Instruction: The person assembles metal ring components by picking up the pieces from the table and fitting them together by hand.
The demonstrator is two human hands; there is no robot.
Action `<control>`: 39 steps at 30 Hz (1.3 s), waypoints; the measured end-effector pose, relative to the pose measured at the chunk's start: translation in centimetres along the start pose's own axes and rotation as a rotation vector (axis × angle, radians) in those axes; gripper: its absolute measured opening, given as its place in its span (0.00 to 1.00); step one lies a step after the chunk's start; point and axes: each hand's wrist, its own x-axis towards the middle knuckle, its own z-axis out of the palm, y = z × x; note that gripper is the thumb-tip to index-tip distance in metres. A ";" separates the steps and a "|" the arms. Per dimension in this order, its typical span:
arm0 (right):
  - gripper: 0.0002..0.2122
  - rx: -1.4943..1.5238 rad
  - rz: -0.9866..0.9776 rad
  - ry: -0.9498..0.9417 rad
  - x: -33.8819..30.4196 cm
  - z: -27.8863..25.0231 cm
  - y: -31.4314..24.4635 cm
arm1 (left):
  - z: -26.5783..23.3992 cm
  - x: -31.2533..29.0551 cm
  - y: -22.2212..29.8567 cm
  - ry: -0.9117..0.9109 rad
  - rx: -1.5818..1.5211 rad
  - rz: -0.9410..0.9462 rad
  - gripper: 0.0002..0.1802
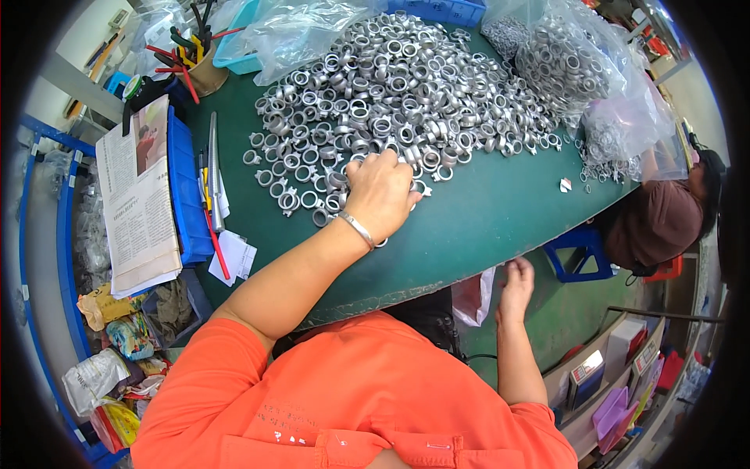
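Observation:
A big heap of small silver metal rings with little side lugs covers the far part of the green table. At the heap's near edge my left hand bends over the rings, its fingers curled down; the fingertips are hidden, so I cannot make out what they hold. A ring shows beside its thumb. Just past the table's front edge, lower right, my right hand is held low with its fingers curled in. Whether anything is in them is too small to tell. Next to it hangs a whitish plastic bag.
Clear bags of rings sit at the back right. On the left stand a blue bin with a newspaper, long tools and a cup of pliers. A blue stool and another person are at the right.

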 end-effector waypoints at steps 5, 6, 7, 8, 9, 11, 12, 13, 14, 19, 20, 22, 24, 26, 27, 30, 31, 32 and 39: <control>0.04 -0.302 -0.711 -0.210 -1.3 5.8 -9.7 | -1.3 -0.8 -0.5 0.100 -0.186 0.071 0.08; 0.07 -0.362 -0.761 -0.337 -1.4 7.5 -11.0 | -1.7 -1.0 -0.3 0.077 -0.431 -0.035 0.07; 0.09 -0.365 -0.793 -0.435 -1.2 9.2 -11.4 | -2.2 -1.3 -0.1 0.054 -0.674 -0.142 0.07; 0.09 -0.380 -0.853 -0.473 -0.9 10.8 -11.3 | -2.3 -1.6 -0.2 0.044 -0.806 -0.167 0.06; 0.07 -0.418 -0.799 -0.508 -1.0 12.3 -11.4 | -2.7 -1.7 0.2 0.068 -0.968 -0.218 0.04; 0.06 -0.576 -0.750 -0.549 -0.7 14.0 -11.2 | -4.6 -2.4 0.7 -0.150 -1.386 -0.567 0.04; 0.06 -0.552 -0.758 -0.559 -0.9 14.6 -11.3 | -4.7 -3.0 -0.1 -0.164 -1.441 -0.642 0.06; 0.07 -0.676 -0.724 -0.528 -0.9 14.8 -11.3 | -4.7 -3.6 -0.6 -0.159 -1.549 -0.670 0.07; 0.09 -0.800 -0.685 -0.493 -0.9 14.9 -11.4 | -4.7 -4.1 -0.8 -0.103 -1.506 -0.637 0.06; 0.06 -0.590 -0.654 -0.521 -0.5 13.7 -11.2 | -4.4 -5.8 -0.9 0.169 -1.283 -0.293 0.07; 0.05 -0.380 -0.541 -0.604 -0.7 13.5 -11.2 | -4.4 -5.9 -0.9 0.160 -1.285 -0.298 0.07; 0.04 -0.181 -0.422 -0.676 -1.1 13.0 -11.3 | -4.3 -6.1 -0.9 0.235 -1.062 -0.113 0.09; 0.05 0.296 -0.214 -0.860 -1.7 12.5 -11.3 | -4.1 -6.3 -1.2 0.219 -1.007 -0.093 0.10; 0.06 0.373 -0.216 -0.912 -1.9 12.2 -11.0 | -4.0 -6.2 -1.0 0.251 -0.897 -0.050 0.11; 0.07 0.461 -0.222 -0.967 -2.0 12.2 -10.8 | -4.2 -6.1 -0.9 0.250 -0.903 -0.056 0.11; 0.09 0.577 -0.191 -1.010 -2.0 12.4 -10.2 | -4.7 -5.8 -0.6 0.301 -0.703 0.081 0.13; 0.09 0.650 -0.173 -1.031 -2.1 12.4 -10.0 | -4.8 -5.8 -0.5 0.302 -0.705 0.077 0.13; 0.09 0.647 -0.170 -1.032 -2.2 12.2 -10.0 | -5.0 -5.7 -0.4 0.300 -0.683 0.114 0.13; 0.10 0.877 0.337 -1.009 -1.9 11.6 -11.1 | -5.6 -6.7 -0.8 0.112 -1.547 -0.558 0.10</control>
